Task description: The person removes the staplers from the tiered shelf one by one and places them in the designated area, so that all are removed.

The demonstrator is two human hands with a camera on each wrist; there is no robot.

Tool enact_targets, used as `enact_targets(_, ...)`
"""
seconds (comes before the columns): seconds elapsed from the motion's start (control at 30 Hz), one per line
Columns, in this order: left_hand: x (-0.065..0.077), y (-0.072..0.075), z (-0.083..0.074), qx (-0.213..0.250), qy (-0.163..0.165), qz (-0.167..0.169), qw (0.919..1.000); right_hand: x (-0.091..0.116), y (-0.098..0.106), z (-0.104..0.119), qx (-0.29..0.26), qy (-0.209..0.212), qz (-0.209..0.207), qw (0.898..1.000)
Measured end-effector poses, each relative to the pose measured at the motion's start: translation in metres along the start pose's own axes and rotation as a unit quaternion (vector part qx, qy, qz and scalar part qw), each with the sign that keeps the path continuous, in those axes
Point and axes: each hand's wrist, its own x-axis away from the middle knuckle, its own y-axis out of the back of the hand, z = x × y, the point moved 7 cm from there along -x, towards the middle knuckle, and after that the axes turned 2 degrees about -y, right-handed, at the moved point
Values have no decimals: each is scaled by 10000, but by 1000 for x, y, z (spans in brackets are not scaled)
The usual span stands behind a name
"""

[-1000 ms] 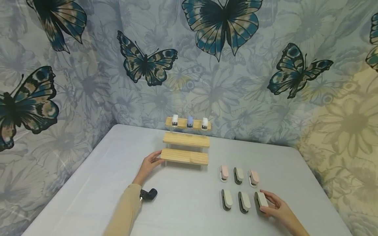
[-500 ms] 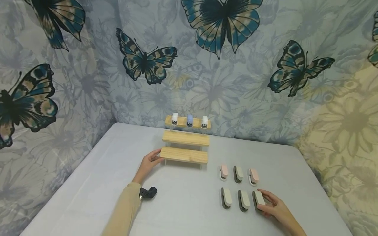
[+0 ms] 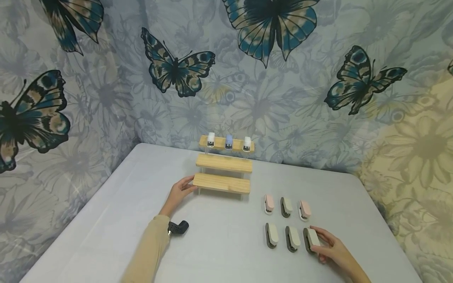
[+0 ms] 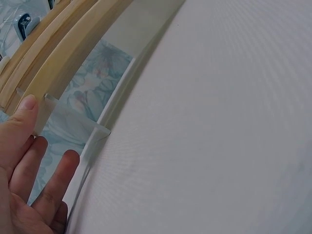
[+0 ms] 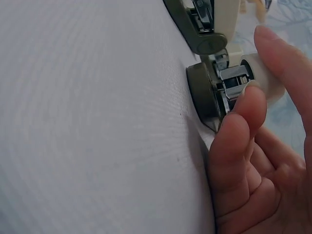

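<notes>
Head view: the right grip (image 3: 332, 248) pinches a stapler (image 3: 313, 238), likely stiff and smooth, best held by its sides. Well leftward, the left grip (image 3: 179, 192) pinches a stand (image 3: 221, 183).

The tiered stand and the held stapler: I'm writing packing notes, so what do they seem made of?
Tiered stand: shelves look like smooth pale wood, by their grain; supports seem clear plastic or glass, being see-through.
Stapler: cream cover and dark base look like matte plastic, by their dull sheen; shiny inner parts suggest metal.
</notes>
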Motion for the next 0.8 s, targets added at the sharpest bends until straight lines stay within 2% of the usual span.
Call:
enact_targets(0.27, -1, 0, 0, 23, 17, 32, 10000, 1, -3, 6, -4, 16, 312, 9995)
enact_targets(0.57, 2, -1, 1, 98, 27, 59, 9999, 3, -4, 10, -242, 382, 722, 9964)
enact_targets(0.7, 2, -1, 0, 98, 13, 22, 9999, 10, 13, 24, -529, 1004, 597, 9917)
enact_targets(0.8, 1, -2, -1, 89, 7, -21, 10000, 13, 26, 45, -798, 1836, 708, 9772)
